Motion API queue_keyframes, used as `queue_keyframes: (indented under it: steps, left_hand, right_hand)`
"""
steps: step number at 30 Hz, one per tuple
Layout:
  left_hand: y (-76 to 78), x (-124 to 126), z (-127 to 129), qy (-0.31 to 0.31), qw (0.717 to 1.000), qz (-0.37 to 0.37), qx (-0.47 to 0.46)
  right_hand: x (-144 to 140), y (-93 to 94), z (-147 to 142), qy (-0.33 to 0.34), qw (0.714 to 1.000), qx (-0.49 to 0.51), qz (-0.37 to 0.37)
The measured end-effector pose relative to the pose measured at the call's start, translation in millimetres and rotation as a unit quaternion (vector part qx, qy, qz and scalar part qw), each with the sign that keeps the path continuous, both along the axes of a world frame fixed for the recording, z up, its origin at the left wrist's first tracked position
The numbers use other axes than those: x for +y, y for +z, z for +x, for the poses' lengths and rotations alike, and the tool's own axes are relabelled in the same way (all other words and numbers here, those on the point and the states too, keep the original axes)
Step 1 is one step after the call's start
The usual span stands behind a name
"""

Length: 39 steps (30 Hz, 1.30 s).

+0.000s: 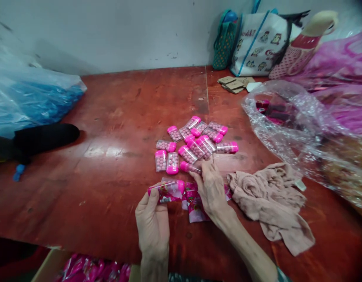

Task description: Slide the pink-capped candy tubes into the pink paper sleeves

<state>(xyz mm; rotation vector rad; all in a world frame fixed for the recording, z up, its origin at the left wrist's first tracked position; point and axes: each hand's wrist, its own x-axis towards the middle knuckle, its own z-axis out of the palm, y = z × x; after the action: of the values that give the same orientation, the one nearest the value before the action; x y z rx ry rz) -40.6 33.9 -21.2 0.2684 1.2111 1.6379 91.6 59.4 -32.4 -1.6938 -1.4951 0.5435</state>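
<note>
My left hand (pixel 153 221) pinches a pink-ended candy container in a printed see-through sleeve (pixel 169 188), held slightly tilted above the table. Further right, my right hand (pixel 210 188) reaches over the table with its fingers closed on the end of another pink-capped candy container (pixel 190 167); its fingertips are partly hidden. Beyond both hands lie several small see-through containers of pale pink balls (pixel 188 154) with bright pink caps, loosely grouped. Flat printed pink sleeves (pixel 196 205) lie beneath and beside my right hand, which covers part of them.
A crumpled beige cloth (pixel 271 199) lies right of my right forearm. Plastic bags (pixel 304 129) crowd the right side; a bag of blue pieces (pixel 39 102) stands left, near a black object (pixel 47 137). A carton of pink packets (pixel 92 268) sits below the table's front edge.
</note>
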Motion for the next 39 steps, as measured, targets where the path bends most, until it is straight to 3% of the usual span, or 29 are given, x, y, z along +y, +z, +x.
queue_keyframes:
  steps: [4, 8, 16, 22, 29, 32, 36, 39]
  left_hand:
    - [1.4, 2, 0, 0.018, 1.000, 0.015, 0.019]
    - [1.2, 2, 3, 0.003, 0.999, 0.038, 0.028]
    - [0.2, 1, 15, -0.022, 0.998, 0.040, 0.038]
    - [-0.6, -1, 20, -0.071, 0.997, 0.038, -0.012]
    - [0.3, -3, 23, -0.123, 0.987, -0.007, -0.104]
    - [-1.1, -3, 23, -0.119, 0.988, -0.007, -0.094]
    - [-1.5, -4, 23, -0.129, 0.989, 0.011, -0.072]
    - [0.4, -5, 23, -0.155, 0.986, 0.022, -0.064]
  right_hand:
    - [-23, 21.5, 8, 0.002, 0.992, 0.107, -0.061]
    - [-37, 39.6, 14, 0.015, 0.957, 0.261, -0.130]
    - [-47, 43.5, 16, -0.015, 0.909, 0.387, -0.152]
    - [-52, 40.8, 16, -0.062, 0.933, 0.332, -0.127]
    - [-58, 37.1, 16, -0.066, 0.901, 0.416, -0.106]
    - [-63, 34.9, 12, -0.073, 0.922, 0.371, -0.088]
    - [-68, 31.8, 7, -0.086, 0.966, 0.239, -0.043]
    - [-69, 31.8, 8, -0.063, 0.975, 0.209, -0.030]
